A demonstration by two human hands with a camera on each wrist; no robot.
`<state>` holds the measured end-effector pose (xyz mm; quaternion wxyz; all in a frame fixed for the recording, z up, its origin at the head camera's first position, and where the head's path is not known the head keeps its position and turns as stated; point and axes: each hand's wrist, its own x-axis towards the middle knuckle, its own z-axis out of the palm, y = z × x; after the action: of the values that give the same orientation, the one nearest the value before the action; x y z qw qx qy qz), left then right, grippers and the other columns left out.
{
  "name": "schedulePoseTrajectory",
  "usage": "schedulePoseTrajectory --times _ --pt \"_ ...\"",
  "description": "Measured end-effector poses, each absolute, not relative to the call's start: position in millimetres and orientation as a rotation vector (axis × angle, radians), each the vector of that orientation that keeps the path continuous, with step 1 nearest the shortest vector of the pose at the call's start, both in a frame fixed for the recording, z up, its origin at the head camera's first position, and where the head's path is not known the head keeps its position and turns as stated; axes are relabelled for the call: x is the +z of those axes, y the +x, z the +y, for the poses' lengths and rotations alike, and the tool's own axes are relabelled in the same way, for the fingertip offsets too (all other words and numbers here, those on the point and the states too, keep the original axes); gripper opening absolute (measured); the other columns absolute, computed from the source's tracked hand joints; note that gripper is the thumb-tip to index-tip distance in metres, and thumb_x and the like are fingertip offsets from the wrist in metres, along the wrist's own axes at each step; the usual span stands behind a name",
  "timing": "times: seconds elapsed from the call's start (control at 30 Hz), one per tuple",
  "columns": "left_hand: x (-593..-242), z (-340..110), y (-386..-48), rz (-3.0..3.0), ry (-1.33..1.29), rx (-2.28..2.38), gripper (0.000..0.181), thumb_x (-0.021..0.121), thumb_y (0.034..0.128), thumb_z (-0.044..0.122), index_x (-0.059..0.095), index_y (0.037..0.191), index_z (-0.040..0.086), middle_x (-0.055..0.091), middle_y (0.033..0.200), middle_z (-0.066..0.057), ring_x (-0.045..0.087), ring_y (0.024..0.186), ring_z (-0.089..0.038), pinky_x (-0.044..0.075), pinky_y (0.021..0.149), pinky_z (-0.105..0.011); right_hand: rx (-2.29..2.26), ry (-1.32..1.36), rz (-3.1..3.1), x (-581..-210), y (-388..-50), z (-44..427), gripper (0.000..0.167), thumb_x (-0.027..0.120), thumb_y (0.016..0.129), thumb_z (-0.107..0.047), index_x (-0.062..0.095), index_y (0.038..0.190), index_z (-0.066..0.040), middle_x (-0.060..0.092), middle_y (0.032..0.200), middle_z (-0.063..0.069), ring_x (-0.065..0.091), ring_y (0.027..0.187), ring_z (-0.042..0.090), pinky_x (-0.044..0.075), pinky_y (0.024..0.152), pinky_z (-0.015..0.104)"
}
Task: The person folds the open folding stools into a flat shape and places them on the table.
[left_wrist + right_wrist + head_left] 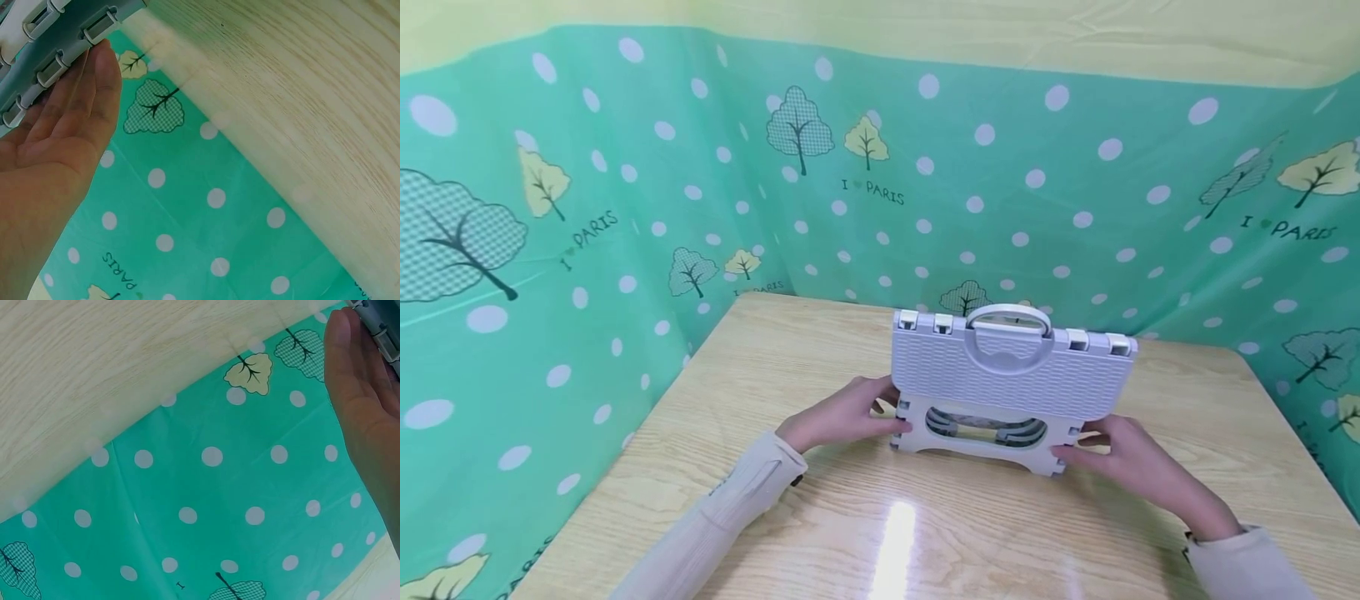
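Observation:
A pale lilac folding step stool [951,367] stands partly folded on the wooden table, its textured top panel tilted up and a carry handle [1011,309] at its upper edge. Below that panel shows the white leg panel [985,454] with an oval cut-out. My left hand [853,412] grips the stool's left side, thumb on the front of the leg panel. On the opposite side my right hand [1131,458] holds it likewise, thumb in front. Both wrist views catch the fingers along the stool's hinged side edges [94,28]; the thumbs are hidden there.
The light wooden table [760,525] extends around the stool, with a bright light reflection near its front. A green dotted curtain [910,175] with trees and lettering hangs behind and along both sides of the table.

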<state>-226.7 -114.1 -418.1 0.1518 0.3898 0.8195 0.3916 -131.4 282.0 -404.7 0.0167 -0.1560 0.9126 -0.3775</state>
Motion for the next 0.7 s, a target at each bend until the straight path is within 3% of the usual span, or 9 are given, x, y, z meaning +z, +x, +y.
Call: schedulePoseTrajectory --times 0.23,0.7 --pt "-420.9 -114.4 -226.8 2.359 1.117 1.109 0.057 0.071 0.0928 0.04 0.049 0.142 0.022 0.067 0.123 0.008 0.063 0.108 -0.007 0.053 0.089 -0.027 -1.16 -0.511 2.85 -405.3 -129.7 280.3 0.05 0.077 0.089 -0.025 0.057 0.13 -0.004 0.066 0.121 0.012 0.066 0.099 0.016 0.058 0.077 0.036" --pt "-417.6 -113.7 -226.4 2.375 1.104 1.092 0.053 0.071 0.0931 0.039 0.052 0.139 0.02 0.068 0.12 0.007 0.064 0.106 -0.008 0.053 0.088 -0.026 -1.122 -0.549 2.886 -403.7 -129.6 279.7 0.045 0.078 0.088 -0.025 0.062 0.124 -0.005 0.07 0.115 0.006 0.064 0.094 0.004 0.058 0.077 0.041"
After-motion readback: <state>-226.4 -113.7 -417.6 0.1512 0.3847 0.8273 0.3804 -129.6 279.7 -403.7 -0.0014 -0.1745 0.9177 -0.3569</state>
